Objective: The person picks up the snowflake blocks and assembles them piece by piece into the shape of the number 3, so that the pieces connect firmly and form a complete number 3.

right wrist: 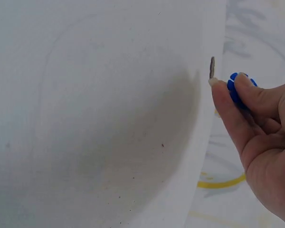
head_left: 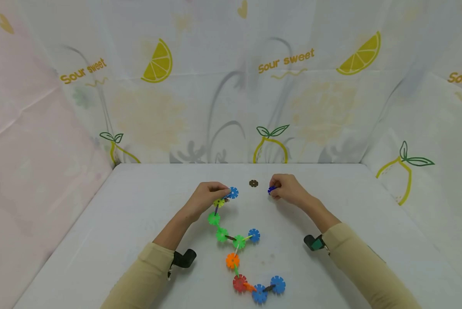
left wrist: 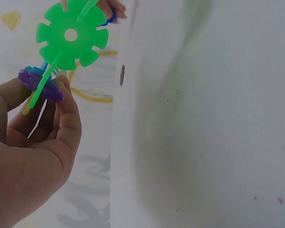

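My left hand (head_left: 205, 198) pinches the far end of a chain of notched plastic discs, by a light blue disc (head_left: 233, 192) and a yellow disc (head_left: 219, 202). In the left wrist view a purple disc (left wrist: 54, 91) and a green disc (left wrist: 72, 47) hang at the fingers. My right hand (head_left: 289, 189) pinches a dark blue disc (head_left: 271, 190) between thumb and fingertips, apart from the chain; the right wrist view shows this disc (right wrist: 233, 90) partly covered by the thumb. On the table between the hands, slightly farther back, lies a loose brown disc (head_left: 253, 183).
The chain runs toward me over the white table (head_left: 99, 240), through an orange disc (head_left: 232, 261) and a red disc (head_left: 239, 283) to a blue disc (head_left: 278, 284) near the front. A side branch ends in another blue disc (head_left: 254, 235). Printed cloth (head_left: 223, 107) hangs behind.
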Demonstrator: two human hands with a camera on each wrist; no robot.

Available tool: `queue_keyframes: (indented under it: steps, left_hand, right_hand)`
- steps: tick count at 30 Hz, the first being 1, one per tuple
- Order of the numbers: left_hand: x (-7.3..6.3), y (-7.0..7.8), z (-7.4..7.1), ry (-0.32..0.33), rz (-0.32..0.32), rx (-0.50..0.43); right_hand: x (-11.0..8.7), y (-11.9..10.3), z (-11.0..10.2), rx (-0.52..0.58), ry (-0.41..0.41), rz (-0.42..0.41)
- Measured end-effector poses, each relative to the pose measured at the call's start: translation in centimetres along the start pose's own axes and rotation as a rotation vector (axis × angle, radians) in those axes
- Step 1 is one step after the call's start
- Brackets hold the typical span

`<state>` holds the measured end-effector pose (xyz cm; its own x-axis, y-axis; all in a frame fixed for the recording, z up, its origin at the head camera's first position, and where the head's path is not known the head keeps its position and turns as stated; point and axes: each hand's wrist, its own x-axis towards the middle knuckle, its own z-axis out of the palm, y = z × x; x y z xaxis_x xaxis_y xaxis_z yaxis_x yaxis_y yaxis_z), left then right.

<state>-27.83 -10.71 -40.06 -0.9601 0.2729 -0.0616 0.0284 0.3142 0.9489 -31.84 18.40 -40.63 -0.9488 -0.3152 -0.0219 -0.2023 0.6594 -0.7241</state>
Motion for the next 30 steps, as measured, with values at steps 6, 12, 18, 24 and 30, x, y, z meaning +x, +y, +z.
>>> queue_keyframes:
  steps: [6,12,18,24,30]
  left_hand:
    - [0.1,0.2,0.1,0.004,0.0,0.007]
    - [0.2,0.5,0.3,-0.007,0.005,0.008]
    - [-0.1,0.8,0.3,0.008,0.023,0.004]
    - [-0.5,1.4,0.3,0.007,0.04,-0.004]
    - [-0.7,2.0,0.5,0.007,0.058,-0.01]
  right_hand:
    - [-0.8,-1.5,0.5,0.093,-0.007,-0.057]
    - [-1.4,-2.8,1.2,0.095,-0.002,-0.143]
    - [-2.0,-4.4,2.0,0.146,-0.019,-0.217]
    - [-2.8,-5.7,2.6,0.14,0.033,-0.267]
    - [-3.2,-6.1,3.0,0.156,0.083,-0.315]
